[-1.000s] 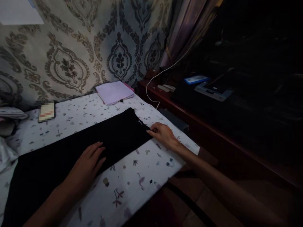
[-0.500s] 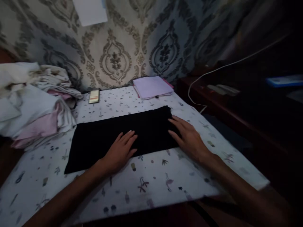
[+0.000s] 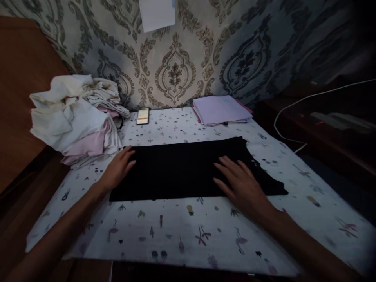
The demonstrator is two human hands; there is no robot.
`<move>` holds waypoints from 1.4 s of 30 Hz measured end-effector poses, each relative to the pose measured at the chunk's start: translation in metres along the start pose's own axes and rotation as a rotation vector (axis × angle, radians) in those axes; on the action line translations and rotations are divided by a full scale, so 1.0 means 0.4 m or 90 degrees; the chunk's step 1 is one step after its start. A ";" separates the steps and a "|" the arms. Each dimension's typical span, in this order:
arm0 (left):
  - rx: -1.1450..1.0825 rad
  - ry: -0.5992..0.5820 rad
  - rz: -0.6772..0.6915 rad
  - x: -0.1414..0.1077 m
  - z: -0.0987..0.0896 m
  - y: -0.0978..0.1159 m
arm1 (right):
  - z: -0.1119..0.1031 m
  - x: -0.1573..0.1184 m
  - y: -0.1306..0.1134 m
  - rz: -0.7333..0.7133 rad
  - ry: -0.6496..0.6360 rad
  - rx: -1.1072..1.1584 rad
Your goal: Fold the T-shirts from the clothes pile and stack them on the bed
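1. Room dim on my feed. Damask-patterned wall covering (image 3: 176, 74) across the top of the frame; white printed sheet (image 3: 170, 227) spread over the surface below.
2. Progress, my judgement: the black garment (image 3: 182, 170) seems already narrowed into a long strip and mostly flattened. Left undone: no fold across its length shows, so the strip lies long, not compact. The pile of clothes (image 3: 79, 121), left of the frame, is loosely heaped, with no neat folds that I can make out.
3. Garment position: centre of the frame, lying lengthwise from left to right on the sheet.
4. Garment look: plain black, near-straight upper and lower edges, a slanting left end. Right end curves inward and carries small pale marks (image 3: 254, 161); I take that for a neckline, so probably a shirt. Sleeves and layers I can't make out; the black swallows detail.
5. Left hand (image 3: 117, 168): over the garment's left end, fingers extended and slightly parted. I can't tell how firmly it presses.
6. Right hand (image 3: 242, 182): fingers spread, palm down over the garment's right part, short of the curved end. Nothing pinched that I see.
7. Upper right of centre: lilac folder (image 3: 220, 109), well apart from both hands.
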State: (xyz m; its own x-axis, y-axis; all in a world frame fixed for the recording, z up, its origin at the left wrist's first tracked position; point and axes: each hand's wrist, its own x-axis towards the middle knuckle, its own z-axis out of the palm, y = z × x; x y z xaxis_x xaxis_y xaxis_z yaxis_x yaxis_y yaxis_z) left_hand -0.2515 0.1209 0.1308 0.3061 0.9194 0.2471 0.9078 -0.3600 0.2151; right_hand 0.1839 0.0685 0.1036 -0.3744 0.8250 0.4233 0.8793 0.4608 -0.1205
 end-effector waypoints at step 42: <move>-0.423 -0.382 0.341 0.694 0.128 0.600 | -0.168 -0.031 -0.056 0.493 0.294 0.443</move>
State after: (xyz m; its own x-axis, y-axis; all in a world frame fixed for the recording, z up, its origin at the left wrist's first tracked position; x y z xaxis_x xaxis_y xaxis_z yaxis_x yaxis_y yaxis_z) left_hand 0.0661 0.2976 0.2026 0.8796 0.4757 -0.0070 0.3259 -0.5917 0.7373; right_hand 0.1885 0.0260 0.1614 0.4685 0.8342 0.2910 0.4187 0.0804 -0.9046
